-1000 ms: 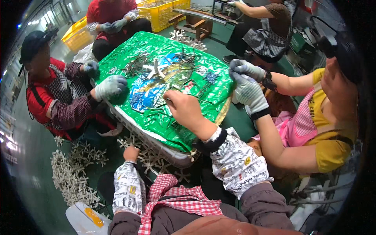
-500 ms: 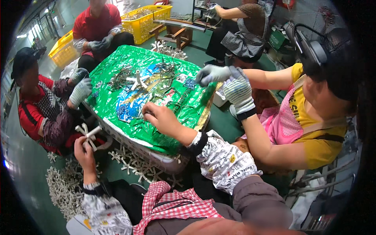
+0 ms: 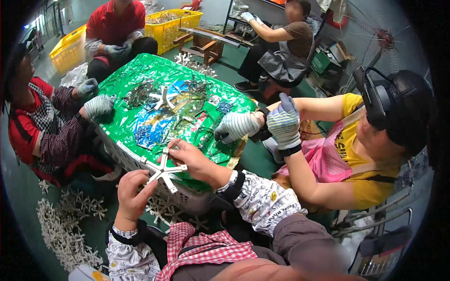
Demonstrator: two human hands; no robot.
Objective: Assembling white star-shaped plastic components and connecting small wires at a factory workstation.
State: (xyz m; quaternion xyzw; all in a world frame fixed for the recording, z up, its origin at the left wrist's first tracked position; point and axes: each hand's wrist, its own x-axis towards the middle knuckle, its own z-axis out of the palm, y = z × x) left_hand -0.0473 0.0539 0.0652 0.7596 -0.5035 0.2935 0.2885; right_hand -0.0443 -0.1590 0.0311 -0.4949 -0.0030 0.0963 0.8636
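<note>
While both bare hands close on it, the white star-shaped plastic piece (image 3: 161, 171) sits at the near edge of the work surface, held out over the crate's rim.

Star piece: several flat arms spread from one hub; it hangs in the air between the two hands, probably kept off the surface so that its arms can be reached and worked.
Left hand (image 3: 133, 189): fingers curled round the lower left arms from below, thumb on top; a firm, nearly closed hold.
Right hand (image 3: 192, 157): palm down, fingertips pinched on the upper right arm near the hub; it seems to steady or pull that arm.
Work surface: a green foil sheet (image 3: 122, 93) stretched over a white slatted crate (image 3: 136, 164), which likely serves as a shared low table.
On the sheet: thin dark metal strips (image 3: 140, 96), another white star piece (image 3: 161, 96) and blue foil scraps (image 3: 150, 131), all well apart from the hands.
Floor at left: a heap of white star pieces (image 3: 61, 225), within easy reach of the left hand.
Others nearby: a person's striped gloves (image 3: 262, 124) work at the right edge of the sheet, near the right hand; another person's gloved hands (image 3: 96, 100) rest at the left edge.
Farther off: yellow crates (image 3: 176, 25) and a wooden stool (image 3: 201, 42).
In the way: nothing lies between the hands and the piece; the striped gloves crowd the right side.
</note>
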